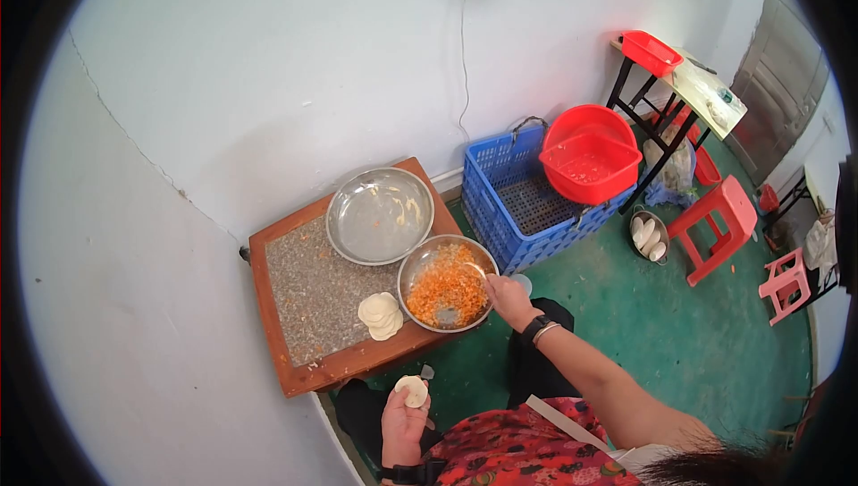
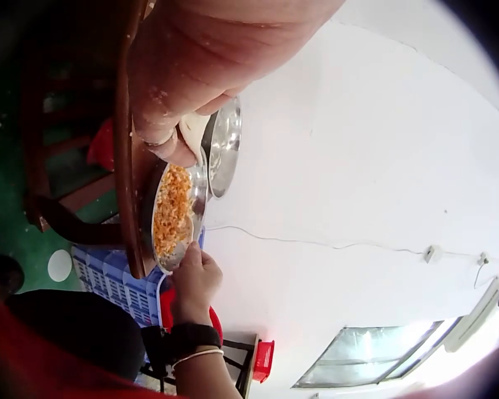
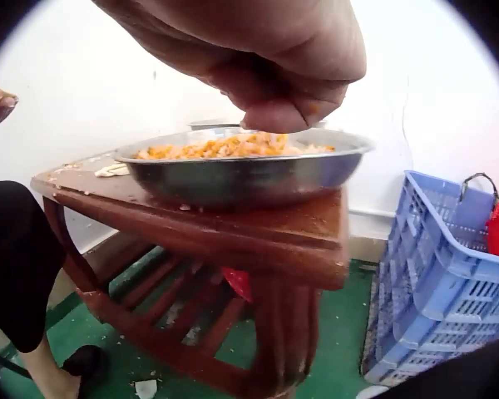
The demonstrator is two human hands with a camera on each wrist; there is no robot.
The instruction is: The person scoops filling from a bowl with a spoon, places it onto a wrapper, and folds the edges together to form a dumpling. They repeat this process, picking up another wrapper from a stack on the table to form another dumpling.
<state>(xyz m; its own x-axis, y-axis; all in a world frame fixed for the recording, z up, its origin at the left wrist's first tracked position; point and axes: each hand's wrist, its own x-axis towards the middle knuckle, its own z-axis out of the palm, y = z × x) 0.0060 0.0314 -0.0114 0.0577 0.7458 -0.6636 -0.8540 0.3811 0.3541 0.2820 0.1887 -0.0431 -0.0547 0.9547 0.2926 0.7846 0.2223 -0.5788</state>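
My left hand (image 1: 404, 428) holds a round, pale dough wrapper (image 1: 412, 391) in front of my body, below the table's near edge. At the bowl's right rim my right hand (image 1: 511, 301) grips the handle of a spoon (image 1: 476, 268), its bowl end down in chopped orange and white filling (image 1: 444, 287). In the right wrist view the curled fingers (image 3: 287, 115) are right above the filling and hide the spoon. The steel bowl (image 1: 409, 309) of filling stands at the table's corner. Beside it lies a small stack of dough wrappers (image 1: 380, 315).
A larger steel basin (image 1: 371, 218) with a few dough scraps stands behind on the wood-framed table (image 1: 313, 307). Right of the table is a blue plastic crate (image 1: 509, 195) carrying red basins (image 1: 590, 155). A red stool (image 1: 719, 222) and a pot of white, elongated vegetables (image 1: 649, 237) stand farther right.
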